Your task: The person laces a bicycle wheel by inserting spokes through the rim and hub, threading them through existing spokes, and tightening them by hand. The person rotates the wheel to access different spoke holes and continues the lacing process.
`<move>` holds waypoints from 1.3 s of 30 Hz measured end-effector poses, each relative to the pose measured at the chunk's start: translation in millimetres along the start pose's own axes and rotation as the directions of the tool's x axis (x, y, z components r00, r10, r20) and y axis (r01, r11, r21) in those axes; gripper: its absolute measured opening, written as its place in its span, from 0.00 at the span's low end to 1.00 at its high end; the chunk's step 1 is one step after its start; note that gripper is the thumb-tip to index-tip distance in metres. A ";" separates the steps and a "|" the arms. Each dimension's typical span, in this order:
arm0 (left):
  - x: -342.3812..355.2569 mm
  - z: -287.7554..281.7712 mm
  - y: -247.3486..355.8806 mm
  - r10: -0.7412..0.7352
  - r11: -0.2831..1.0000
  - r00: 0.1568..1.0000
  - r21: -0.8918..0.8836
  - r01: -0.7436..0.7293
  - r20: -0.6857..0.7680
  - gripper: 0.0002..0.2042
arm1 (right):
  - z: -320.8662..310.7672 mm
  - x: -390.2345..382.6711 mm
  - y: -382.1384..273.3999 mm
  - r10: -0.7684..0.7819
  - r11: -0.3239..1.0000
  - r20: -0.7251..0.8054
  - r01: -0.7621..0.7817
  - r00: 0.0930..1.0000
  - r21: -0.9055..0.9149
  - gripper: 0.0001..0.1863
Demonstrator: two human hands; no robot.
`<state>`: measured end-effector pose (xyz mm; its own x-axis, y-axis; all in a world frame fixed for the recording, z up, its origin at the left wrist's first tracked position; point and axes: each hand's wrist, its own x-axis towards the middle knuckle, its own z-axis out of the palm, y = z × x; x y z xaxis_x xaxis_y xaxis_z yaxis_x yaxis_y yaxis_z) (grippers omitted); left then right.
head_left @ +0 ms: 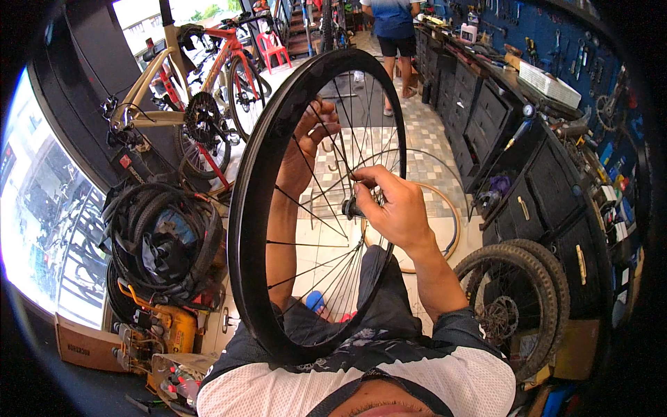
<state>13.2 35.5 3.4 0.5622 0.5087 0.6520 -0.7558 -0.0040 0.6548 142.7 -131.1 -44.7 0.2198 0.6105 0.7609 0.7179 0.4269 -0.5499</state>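
Below the large, black, deep-rimmed bicycle wheel (250, 174), a floor of cream and beige-brown tiles (432, 142). Right of the wheel, a long black counter with drawers (501, 115), a white plastic basket (549, 85) on top, and a dark blue tool wall (549, 21) above; lower, on the same side, knobby black tyres (554, 288). Left of the wheel, a beige bicycle frame (149, 121), a heap of black tyres (128, 229) and a yellow metal machine (179, 326). Beyond the wheel, a person in a blue shirt (392, 19).

Upright and slightly tilted, with a smooth dark rim, thin black spokes (316, 244) and a small black hub (353, 208). Held up before the chest, between both hands. Left hand (304, 146) behind the wheel's near rim, fingers curled close to the spokes; impossible to tell whether gripping one. Right hand (394, 207) just beside the hub, thumb and forefinger drawn together; impossible to tell on what.
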 end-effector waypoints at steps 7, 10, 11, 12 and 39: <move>-1.3 6.6 7.0 -0.041 0.999 0.997 0.016 0.043 -0.072 0.14 | 2.1 -3.4 8.0 0.027 0.998 0.009 -0.027 1.000 -0.060 0.09; -2.9 3.3 7.4 -0.037 0.998 0.996 -0.045 0.034 -0.083 0.13 | 3.1 -6.0 12.6 0.035 0.998 -0.004 -0.035 0.999 -0.042 0.09; -3.3 2.8 7.9 -0.035 0.998 0.995 -0.049 0.031 -0.089 0.13 | 3.8 -6.2 13.9 0.040 0.999 -0.011 -0.041 0.999 -0.031 0.09; -3.7 2.7 8.3 -0.032 0.998 0.995 -0.053 0.028 -0.094 0.13 | 4.0 -5.6 13.2 0.037 0.999 -0.014 -0.038 0.999 -0.037 0.09; -12.4 -3.2 18.5 0.008 0.997 0.991 0.071 0.002 -0.134 0.13 | 4.1 -4.1 -5.8 0.088 0.995 0.008 -0.089 0.996 0.048 0.09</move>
<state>-8.9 31.9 6.2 0.5065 0.6192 0.6001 -0.7290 -0.0642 0.6815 134.9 -133.4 -45.9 0.2768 0.6514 0.7065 0.6628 0.4029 -0.6312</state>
